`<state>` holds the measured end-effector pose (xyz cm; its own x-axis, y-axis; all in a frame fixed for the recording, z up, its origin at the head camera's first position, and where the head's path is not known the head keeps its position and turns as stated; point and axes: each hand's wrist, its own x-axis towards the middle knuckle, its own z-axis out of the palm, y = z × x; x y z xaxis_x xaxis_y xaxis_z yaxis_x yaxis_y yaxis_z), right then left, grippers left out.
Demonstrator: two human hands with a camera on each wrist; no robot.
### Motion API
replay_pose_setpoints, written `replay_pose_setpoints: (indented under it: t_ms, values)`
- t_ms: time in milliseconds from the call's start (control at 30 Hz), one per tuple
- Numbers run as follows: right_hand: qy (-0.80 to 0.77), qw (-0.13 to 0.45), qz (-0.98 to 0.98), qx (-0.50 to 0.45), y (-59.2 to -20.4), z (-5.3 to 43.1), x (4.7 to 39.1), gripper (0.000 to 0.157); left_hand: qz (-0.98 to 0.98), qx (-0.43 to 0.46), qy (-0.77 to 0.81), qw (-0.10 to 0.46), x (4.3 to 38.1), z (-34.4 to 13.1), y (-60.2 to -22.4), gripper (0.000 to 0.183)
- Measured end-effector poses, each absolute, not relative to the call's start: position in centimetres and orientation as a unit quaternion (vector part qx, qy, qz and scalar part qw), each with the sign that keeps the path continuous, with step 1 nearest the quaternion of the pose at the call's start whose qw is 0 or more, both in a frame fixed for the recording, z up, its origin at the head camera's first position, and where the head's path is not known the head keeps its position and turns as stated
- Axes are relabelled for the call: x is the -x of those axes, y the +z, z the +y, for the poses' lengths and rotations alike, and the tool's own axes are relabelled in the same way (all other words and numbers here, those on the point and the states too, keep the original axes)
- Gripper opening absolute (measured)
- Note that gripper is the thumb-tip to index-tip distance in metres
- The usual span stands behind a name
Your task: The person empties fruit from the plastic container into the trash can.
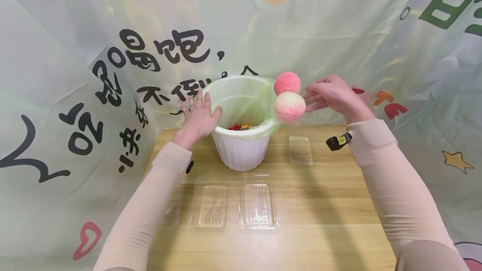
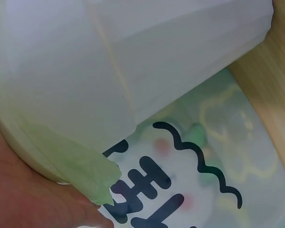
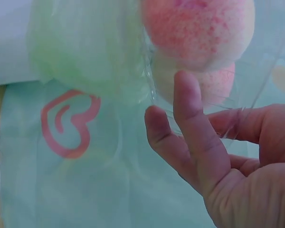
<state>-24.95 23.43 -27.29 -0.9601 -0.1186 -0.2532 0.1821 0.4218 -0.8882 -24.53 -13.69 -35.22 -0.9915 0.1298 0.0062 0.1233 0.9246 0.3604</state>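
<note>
My right hand [image 1: 333, 94] pinches the near edge of a clear plastic box [image 3: 249, 90], raised beside the right rim of a white bucket [image 1: 241, 152]. Two peaches are in the box: a pink-red one [image 1: 287, 83] and, in front of it, a pale one [image 1: 290, 104] with a pink blush. My left hand [image 1: 201, 117] rests on the bucket's left rim, fingers spread. A thin pale-green bag [image 1: 260, 103] lines the bucket and folds over its rim. Small red and yellow items [image 1: 239, 127] lie at the bottom inside.
On the wooden table [image 1: 301, 229], clear plastic boxes [image 1: 258, 204] [image 1: 208, 206] stand in front of the bucket, another partly behind my left sleeve. A further clear tray [image 1: 302, 149] lies right of the bucket. Printed cloth [image 1: 320, 24] hangs around the back and sides.
</note>
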Motion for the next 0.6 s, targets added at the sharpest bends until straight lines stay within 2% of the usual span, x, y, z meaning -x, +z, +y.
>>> replay_pose_setpoints:
  t_ms: [133, 267, 367, 433, 600]
  values:
    - [-0.565, 0.125, 0.815, -0.029, -26.8, 21.7, 25.9, 0.049, 0.981, -0.064, 0.181, 0.01, 24.6, -13.8, -35.2, 0.084]
    - [-0.588, 0.083, 0.804, -0.036, -26.6, 19.8, 26.9, 0.025, 0.982, -0.062, 0.177, 0.006, 24.7, -13.9, -35.3, 0.083]
    - [-0.603, 0.049, 0.795, -0.036, -26.7, 18.5, 27.5, 0.018, 0.982, -0.063, 0.179, 0.001, 24.7, -13.9, -35.4, 0.084]
    - [-0.608, 0.03, 0.793, -0.038, -26.8, 17.7, 27.9, 0.022, 0.982, -0.064, 0.179, 0.001, 24.7, -13.8, -35.4, 0.084]
    - [-0.623, -0.003, 0.781, -0.051, -27.3, 16.0, 28.6, 0.046, 0.982, -0.064, 0.178, 0.003, 24.9, -13.8, -35.5, 0.084]
